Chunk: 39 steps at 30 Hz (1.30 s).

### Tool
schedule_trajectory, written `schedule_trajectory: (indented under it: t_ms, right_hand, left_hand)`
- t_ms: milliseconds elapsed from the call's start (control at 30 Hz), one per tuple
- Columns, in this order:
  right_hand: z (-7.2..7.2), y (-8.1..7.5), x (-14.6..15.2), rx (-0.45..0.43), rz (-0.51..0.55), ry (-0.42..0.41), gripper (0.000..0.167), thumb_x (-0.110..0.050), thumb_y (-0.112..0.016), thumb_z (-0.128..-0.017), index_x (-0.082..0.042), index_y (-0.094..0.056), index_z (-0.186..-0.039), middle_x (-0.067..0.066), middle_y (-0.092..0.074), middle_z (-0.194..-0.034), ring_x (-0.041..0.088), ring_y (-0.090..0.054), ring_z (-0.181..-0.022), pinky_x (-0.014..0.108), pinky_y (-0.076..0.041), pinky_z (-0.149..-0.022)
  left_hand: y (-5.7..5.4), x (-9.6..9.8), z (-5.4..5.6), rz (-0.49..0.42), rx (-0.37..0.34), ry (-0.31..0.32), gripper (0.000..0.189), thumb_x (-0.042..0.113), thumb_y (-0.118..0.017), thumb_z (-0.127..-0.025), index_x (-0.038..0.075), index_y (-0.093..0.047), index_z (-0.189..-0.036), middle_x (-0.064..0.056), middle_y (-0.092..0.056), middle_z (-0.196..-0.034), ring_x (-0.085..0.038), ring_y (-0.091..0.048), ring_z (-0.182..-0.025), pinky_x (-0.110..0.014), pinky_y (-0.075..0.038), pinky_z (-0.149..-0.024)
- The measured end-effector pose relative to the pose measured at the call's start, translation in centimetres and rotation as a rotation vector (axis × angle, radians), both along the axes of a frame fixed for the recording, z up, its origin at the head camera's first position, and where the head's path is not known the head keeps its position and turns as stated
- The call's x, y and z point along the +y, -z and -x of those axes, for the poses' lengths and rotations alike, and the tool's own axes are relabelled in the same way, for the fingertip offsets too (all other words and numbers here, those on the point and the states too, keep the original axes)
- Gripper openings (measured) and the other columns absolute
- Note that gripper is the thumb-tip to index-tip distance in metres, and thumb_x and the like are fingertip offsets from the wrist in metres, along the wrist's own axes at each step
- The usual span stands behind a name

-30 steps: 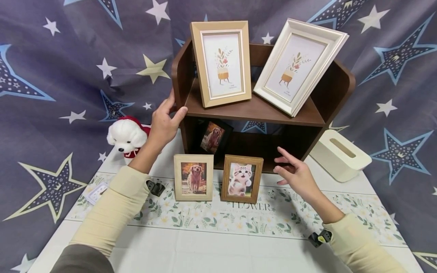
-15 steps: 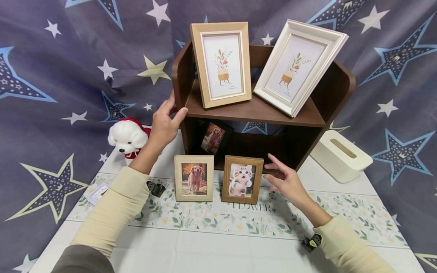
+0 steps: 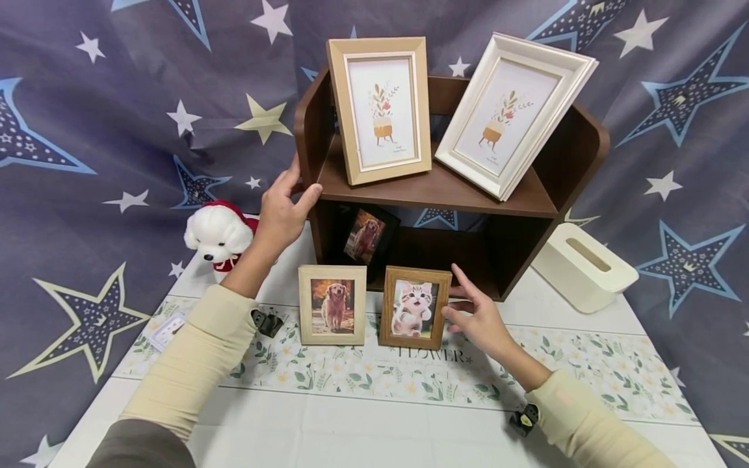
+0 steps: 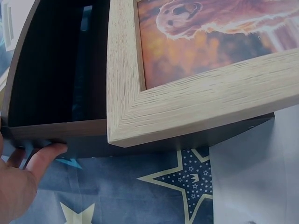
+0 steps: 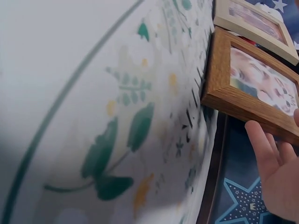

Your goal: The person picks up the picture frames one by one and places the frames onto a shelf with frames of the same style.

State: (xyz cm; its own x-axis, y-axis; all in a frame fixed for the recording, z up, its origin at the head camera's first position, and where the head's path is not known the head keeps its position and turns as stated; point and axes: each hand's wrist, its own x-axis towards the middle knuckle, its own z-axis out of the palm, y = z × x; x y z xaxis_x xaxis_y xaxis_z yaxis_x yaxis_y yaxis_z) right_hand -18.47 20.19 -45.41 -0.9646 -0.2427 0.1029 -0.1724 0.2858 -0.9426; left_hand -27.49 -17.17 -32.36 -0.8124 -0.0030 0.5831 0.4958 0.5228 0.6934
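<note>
Right hand [image 3: 482, 325] has reached the kitten frame [image 3: 413, 309], fingers [image 3: 466, 281] spread; left hand [image 3: 283, 209] grips shelf [image 3: 421, 189] holding three frames [image 3: 380, 110].

A slate-purple backdrop [image 3: 149, 81], star-patterned in white, yellow and blue, spans the top; at upper centre, the tan frame [image 3: 383, 110] and the pearl-white frame [image 3: 515, 117] are white inside, touched with orange, red and green; the shelf [image 3: 435, 194] is dark brown, the black frame [image 3: 364, 238] at centre russet inside; at lower centre, the pale frame [image 3: 333, 305] shows orange and russet, the brown frame [image 3: 414, 309] pink and striped white; left, a white plush [image 3: 218, 231] in red; right, a cream box [image 3: 585, 268]; below, white cloth [image 3: 363, 432] with a green-and-yellow floral band [image 3: 374, 374]; pale yellow sleeves [image 3: 190, 351] at lower left and lower right.
</note>
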Motion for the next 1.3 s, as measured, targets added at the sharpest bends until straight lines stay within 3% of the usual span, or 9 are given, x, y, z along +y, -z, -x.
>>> schedule_trajectory:
  t_ms: [600,900,1300]
  right_hand:
    - [0.0,1.6,-0.4,0.067,-0.013,0.009,0.096,0.01,-0.069,-0.089,-0.031,-0.023,-0.164,0.03,-0.066,-0.12,0.033,-0.073,-0.094,0.04,-0.063,-0.059]
    - [0.0,1.8,-0.5,0.083,0.015,0.0,0.092,0.009,-0.069,-0.09,-0.027,-0.026,-0.163,0.033,-0.066,-0.118,0.04,-0.072,-0.095,0.042,-0.063,-0.061]
    - [0.0,1.9,-0.4,0.101,0.008,-0.001,0.092,0.01,-0.069,-0.09,-0.027,-0.027,-0.163,0.032,-0.066,-0.116,0.04,-0.072,-0.094,0.042,-0.063,-0.06]
  left_hand:
    - [0.1,0.0,0.0,0.011,0.002,0.005,0.069,0.018,-0.066,-0.099,0.015,-0.034,-0.159,-0.019,-0.061,-0.14,-0.032,-0.061,-0.125,-0.047,-0.05,-0.108]
    - [0.0,0.1,0.1,-0.001,0.015,-0.006,0.067,0.017,-0.067,-0.098,0.016,-0.037,-0.158,-0.019,-0.062,-0.138,-0.032,-0.062,-0.123,-0.047,-0.049,-0.109]
    - [-0.1,0.2,0.0,-0.005,0.008,-0.011,0.067,0.016,-0.067,-0.098,0.018,-0.037,-0.158,-0.019,-0.063,-0.136,-0.032,-0.063,-0.121,-0.047,-0.05,-0.108]
